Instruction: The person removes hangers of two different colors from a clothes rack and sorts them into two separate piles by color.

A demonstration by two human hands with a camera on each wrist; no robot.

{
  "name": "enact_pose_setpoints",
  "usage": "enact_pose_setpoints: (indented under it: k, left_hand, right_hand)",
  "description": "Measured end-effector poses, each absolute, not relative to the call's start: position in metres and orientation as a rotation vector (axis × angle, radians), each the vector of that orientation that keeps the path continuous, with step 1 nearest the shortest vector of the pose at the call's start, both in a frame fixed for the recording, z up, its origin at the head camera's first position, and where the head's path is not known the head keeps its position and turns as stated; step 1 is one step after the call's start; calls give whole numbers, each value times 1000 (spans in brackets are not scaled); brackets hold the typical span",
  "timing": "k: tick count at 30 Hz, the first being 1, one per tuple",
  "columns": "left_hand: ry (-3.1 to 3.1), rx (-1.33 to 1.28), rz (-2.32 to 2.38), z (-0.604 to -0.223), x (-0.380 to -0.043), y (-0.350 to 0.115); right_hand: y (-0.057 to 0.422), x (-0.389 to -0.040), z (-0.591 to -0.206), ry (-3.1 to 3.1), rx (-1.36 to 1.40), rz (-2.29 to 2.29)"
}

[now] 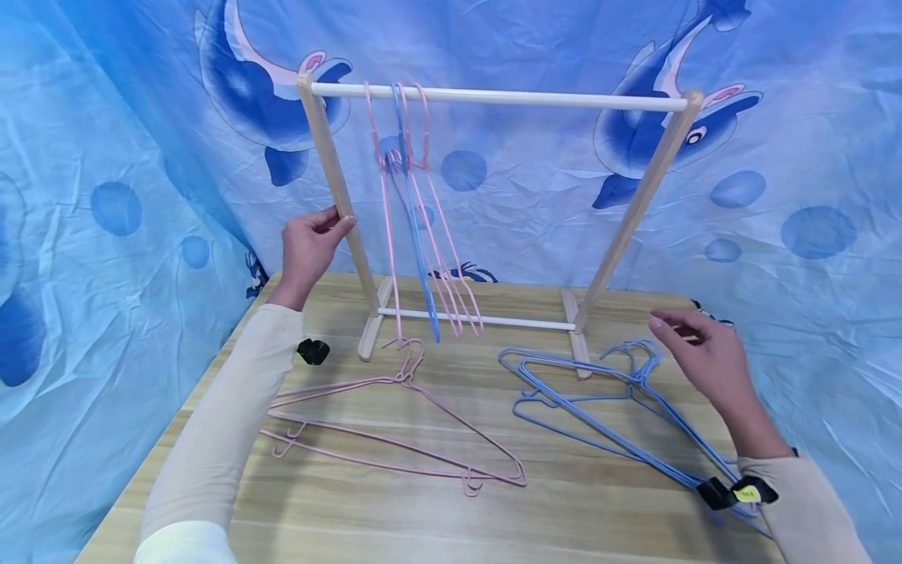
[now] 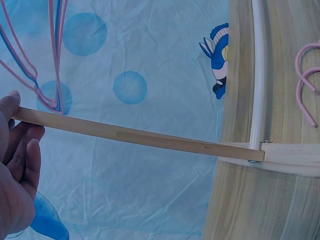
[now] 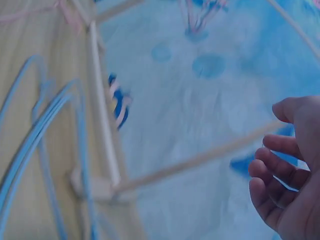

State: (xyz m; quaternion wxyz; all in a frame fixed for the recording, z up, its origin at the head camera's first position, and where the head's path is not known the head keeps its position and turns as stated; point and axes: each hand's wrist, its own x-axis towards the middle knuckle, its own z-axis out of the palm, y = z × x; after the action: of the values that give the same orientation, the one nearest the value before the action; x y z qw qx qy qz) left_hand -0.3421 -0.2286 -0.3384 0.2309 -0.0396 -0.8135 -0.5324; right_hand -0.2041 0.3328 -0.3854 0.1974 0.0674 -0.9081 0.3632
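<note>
A wooden clothes rack with a white top rail (image 1: 535, 97) stands on the table. My left hand (image 1: 306, 247) pinches its left post (image 1: 326, 145) partway up; the left wrist view shows thumb and fingers on either side of the post (image 2: 140, 136). From the rail, near the left post, hang several pink hangers (image 1: 390, 258) and a blue hanger (image 1: 417, 239). My right hand (image 1: 708, 360) is raised with nothing in it, fingers loosely bent, beside the hooks of several blue hangers (image 1: 640, 379) lying on the table. In the right wrist view, that hand (image 3: 295, 175) appears near the right post (image 3: 200, 159).
Pink hangers (image 1: 405, 378) lie stacked on the table (image 1: 395, 525) at the front left. A white lower bar (image 1: 507, 322) joins the rack's wooden feet (image 1: 579, 352). Blue dolphin-print cloth (image 1: 521, 227) hangs behind and around the sides.
</note>
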Motion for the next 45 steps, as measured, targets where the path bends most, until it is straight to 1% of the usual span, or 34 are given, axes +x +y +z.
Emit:
enact_pose_setpoints:
  k: [10,19,25,33,45]
  left_hand:
    - [-2255,-107,-1415,-339,-343,-228]
    - [-2260,-109,-1421,-339,-343,-224]
    - [-2259,-95,-1411,-341,-342,-224]
    - [-2246,-106,-1403,-342,-342,-225]
    - [-2239,-108,-1410,-341,-343,-227]
  right_hand:
    - [262,-230,-339,-2454,262,1336]
    - [196,-257,-314,-2303,440,1632]
    - [161,-275,-308,-2262,524,1740]
    - [123,-292,-305,-2282,535,1861]
    - [83,-302,-304,-2323,618,1959]
